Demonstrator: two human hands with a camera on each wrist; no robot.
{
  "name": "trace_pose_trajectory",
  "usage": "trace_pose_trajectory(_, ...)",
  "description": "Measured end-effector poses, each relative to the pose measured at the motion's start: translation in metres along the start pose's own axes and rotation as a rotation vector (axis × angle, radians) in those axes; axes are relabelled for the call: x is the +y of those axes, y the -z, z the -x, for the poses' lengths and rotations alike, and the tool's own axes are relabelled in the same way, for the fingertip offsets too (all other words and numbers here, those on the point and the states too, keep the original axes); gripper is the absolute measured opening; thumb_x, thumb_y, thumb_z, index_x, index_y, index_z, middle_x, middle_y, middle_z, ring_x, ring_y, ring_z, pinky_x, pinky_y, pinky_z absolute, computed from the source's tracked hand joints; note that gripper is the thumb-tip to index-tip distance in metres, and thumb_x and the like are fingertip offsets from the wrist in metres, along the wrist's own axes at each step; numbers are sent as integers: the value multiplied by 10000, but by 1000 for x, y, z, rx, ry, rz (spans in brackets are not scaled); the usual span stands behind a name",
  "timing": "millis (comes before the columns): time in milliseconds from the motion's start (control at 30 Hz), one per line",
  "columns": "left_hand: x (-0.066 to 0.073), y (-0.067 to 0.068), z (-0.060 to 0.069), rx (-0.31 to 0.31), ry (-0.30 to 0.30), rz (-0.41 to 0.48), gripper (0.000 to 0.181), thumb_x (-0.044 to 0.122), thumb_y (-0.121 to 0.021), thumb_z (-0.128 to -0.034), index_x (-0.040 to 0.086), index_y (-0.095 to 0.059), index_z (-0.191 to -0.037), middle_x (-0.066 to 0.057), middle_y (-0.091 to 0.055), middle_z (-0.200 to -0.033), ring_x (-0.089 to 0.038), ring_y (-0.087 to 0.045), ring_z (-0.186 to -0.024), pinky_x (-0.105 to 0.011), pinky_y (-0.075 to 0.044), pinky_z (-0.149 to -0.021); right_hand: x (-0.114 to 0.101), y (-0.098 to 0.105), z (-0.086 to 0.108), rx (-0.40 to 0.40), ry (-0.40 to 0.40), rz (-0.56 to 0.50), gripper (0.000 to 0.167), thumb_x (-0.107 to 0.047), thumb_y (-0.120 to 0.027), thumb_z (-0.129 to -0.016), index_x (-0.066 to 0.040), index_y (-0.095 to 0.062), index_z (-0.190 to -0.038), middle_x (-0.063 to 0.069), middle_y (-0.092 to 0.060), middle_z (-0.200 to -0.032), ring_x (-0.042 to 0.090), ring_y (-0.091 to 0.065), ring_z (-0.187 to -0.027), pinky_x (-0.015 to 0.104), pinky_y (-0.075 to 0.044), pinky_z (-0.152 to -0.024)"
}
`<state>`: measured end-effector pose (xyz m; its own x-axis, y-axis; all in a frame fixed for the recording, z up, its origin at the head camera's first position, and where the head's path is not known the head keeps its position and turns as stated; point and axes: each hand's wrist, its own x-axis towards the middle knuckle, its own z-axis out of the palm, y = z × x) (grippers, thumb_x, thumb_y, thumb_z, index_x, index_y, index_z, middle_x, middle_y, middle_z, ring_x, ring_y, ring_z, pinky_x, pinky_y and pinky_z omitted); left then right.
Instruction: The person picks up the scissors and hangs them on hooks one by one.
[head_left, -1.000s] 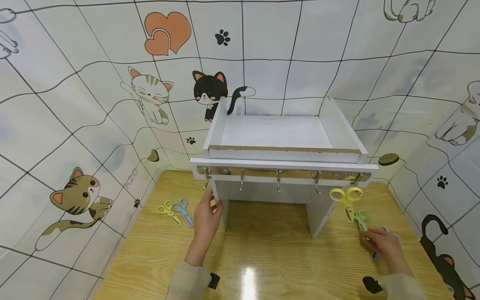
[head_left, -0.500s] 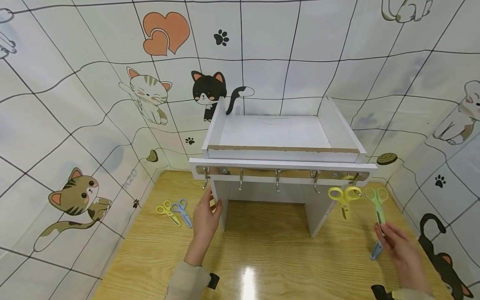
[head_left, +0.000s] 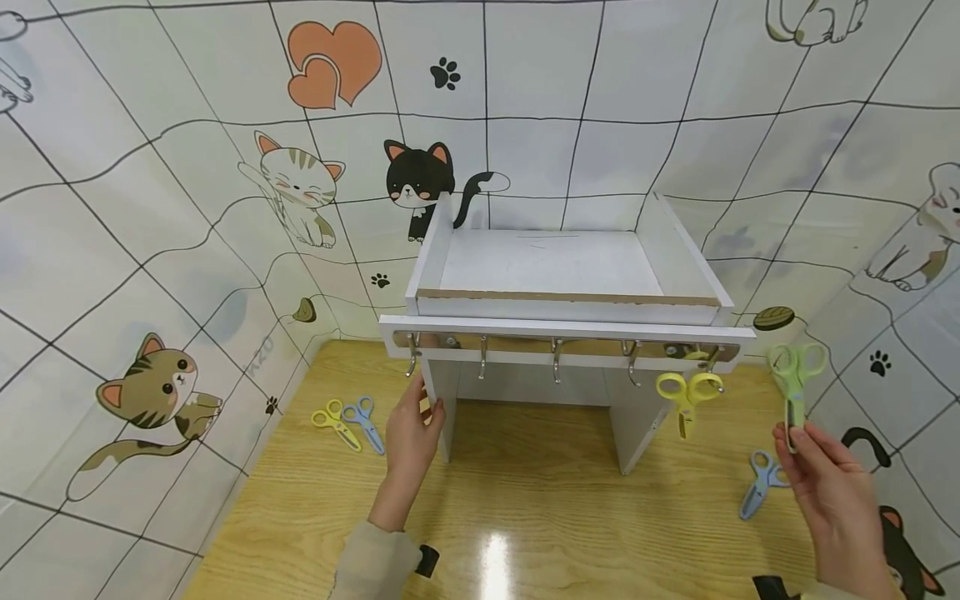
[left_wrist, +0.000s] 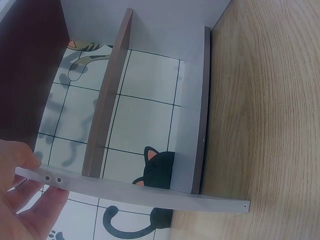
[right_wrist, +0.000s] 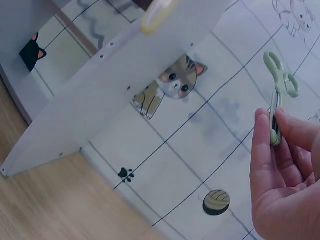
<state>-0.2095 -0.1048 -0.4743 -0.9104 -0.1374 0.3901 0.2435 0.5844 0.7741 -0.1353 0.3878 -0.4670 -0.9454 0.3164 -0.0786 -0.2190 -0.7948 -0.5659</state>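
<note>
The right hand (head_left: 836, 492) pinches green scissors (head_left: 795, 383) by the blade end, handles up, above the table's right side; the right wrist view shows the same pinch on the green scissors (right_wrist: 277, 82). Yellow scissors (head_left: 687, 396) hang from the rightmost hook of the white rack (head_left: 570, 326). Its other hooks (head_left: 557, 360) carry nothing. The left hand (head_left: 411, 442) grips the rack's left side panel; in the left wrist view the left hand (left_wrist: 22, 200) has thumb and fingers on either side of the panel edge (left_wrist: 125, 191).
Blue scissors (head_left: 761, 485) lie on the wooden table (head_left: 525, 517) below the right hand. At the left, yellow scissors (head_left: 337, 425) and blue scissors (head_left: 365, 423) lie side by side. A wall with printed cats stands behind the rack.
The right hand has lifted the green scissors off the table and carried them right, uncovering the blue scissors. The hanging yellow scissors have turned slightly. The left hand has stayed on the panel.
</note>
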Motion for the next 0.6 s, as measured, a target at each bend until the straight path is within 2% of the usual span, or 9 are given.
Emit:
trace_pose_trajectory(167,0,0,0,5,-9,-5,516,-7,-650,-895,128,-539,-1381,-181,-685,-1236,-371,-680,-1124,-448,-644,-791,1,-15,7,-92,132,-58,326,226,-440,-928,116,-720,-1054,245,-749,-913,310,-767,-828,331,-643,-727)
trace_pose_trajectory(367,0,0,0,1,-11,-1,526,-5,-648,-898,130,-532,-1393,-181,-683,-1241,-368,-680,-1124,-442,-645,-792,5,-32,19,-145,212,-19,327,238,-427,-925,142,-697,-1082,261,-744,-900,319,-765,-808,326,-643,-703)
trace_pose_trajectory(433,0,0,0,0,-9,0,531,-6,-648,-898,133,-531,-1396,-183,-681,-1242,-368,-680,-1124,-443,-645,-793,8,-37,24,-200,238,2,338,249,-406,-925,154,-688,-1087,269,-743,-899,327,-764,-808,330,-642,-697)
trace_pose_trajectory(600,-2,-1,-1,-2,-4,-6,519,-6,-649,-897,128,-536,-1385,-191,-681,-1240,-364,-681,-1128,-426,-647,-787,17,-44,31,-424,253,118,387,252,-341,-944,154,-661,-1138,250,-750,-965,313,-762,-878,325,-644,-756)
